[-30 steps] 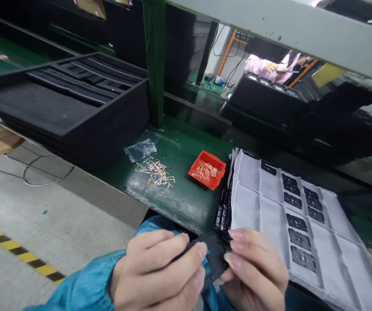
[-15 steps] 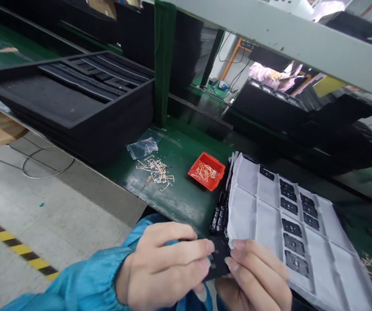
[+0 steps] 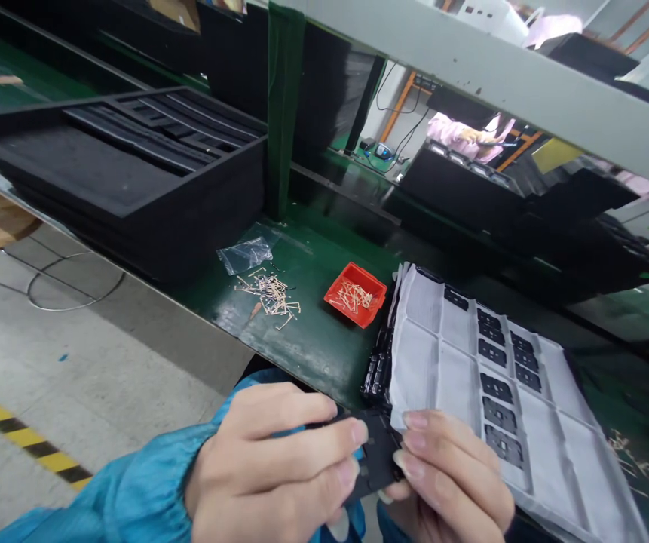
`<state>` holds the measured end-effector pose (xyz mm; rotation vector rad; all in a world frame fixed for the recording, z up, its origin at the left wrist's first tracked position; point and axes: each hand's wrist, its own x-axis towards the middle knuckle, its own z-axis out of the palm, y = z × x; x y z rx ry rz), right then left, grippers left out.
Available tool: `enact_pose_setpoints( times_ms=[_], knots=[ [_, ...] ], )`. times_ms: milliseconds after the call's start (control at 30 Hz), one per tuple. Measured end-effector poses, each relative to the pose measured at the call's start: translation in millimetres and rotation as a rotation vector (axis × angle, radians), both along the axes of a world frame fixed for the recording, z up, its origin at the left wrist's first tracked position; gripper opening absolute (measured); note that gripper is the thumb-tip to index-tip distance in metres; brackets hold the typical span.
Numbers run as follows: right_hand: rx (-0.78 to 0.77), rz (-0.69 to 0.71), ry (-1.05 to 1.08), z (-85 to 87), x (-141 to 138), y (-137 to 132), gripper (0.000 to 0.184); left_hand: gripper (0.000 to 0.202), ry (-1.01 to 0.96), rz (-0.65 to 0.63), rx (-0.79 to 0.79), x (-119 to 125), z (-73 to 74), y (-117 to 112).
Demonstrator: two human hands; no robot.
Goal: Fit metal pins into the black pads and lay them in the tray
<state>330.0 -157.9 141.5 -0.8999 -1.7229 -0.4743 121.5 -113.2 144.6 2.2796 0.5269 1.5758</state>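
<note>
Between my two hands, just in front of the bench's edge, is a flat black plastic part [image 3: 378,452] with small cut-outs. My left hand [image 3: 279,460] grips its left side, fingers laid over the top. Fingertips of my right hand [image 3: 448,475] pinch its right edge; whether they also hold some small piece is hidden. To the right lies a white compartmented tray [image 3: 414,369] with several similar black plates [image 3: 499,415] in its pockets. Ahead sits a red bin [image 3: 381,290] holding thin cream-coloured bent strips [image 3: 353,296]. A loose pile of such strips [image 3: 273,294] lies left of it.
A clear plastic bag [image 3: 248,255] lies behind the loose pile. At the left stands a large black foam box [image 3: 205,196] with slotted inserts. A green post [image 3: 284,113] and grey beam [image 3: 471,75] frame the bench. Across it, a person in pink sleeves [image 3: 442,130] works.
The view has shifted slightly, so the bench things appear a little further left. Both hands keep hold of the black part, whose top shows slightly more between the fingers.
</note>
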Motion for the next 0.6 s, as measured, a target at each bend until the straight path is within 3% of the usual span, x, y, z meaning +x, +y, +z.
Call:
enact_pose_setpoints(
  times_ms=[133,333,433,533,600],
  knots=[
    [0.059,-0.006,0.005,4.6,-7,2,0.030,0.011,0.036,-0.028,0.112,0,-7.2,2],
    [0.001,0.003,-0.113,12.4,-3,-1,0.027,0.014,0.009,-0.096,0.103,3,2.5,10],
    [0.000,0.033,-0.102,11.9,-3,2,0.027,0.013,-0.081,-0.102,0.016,12,2.2,5],
    [0.062,0.000,0.049,9.0,-14,9,0.032,0.003,-0.212,-0.112,-0.136,23,-4.9,-3],
    [0.095,-0.030,0.122,6.6,-22,14,0.035,0.007,-0.275,-0.112,-0.175,29,-9.7,-7]
  ],
)
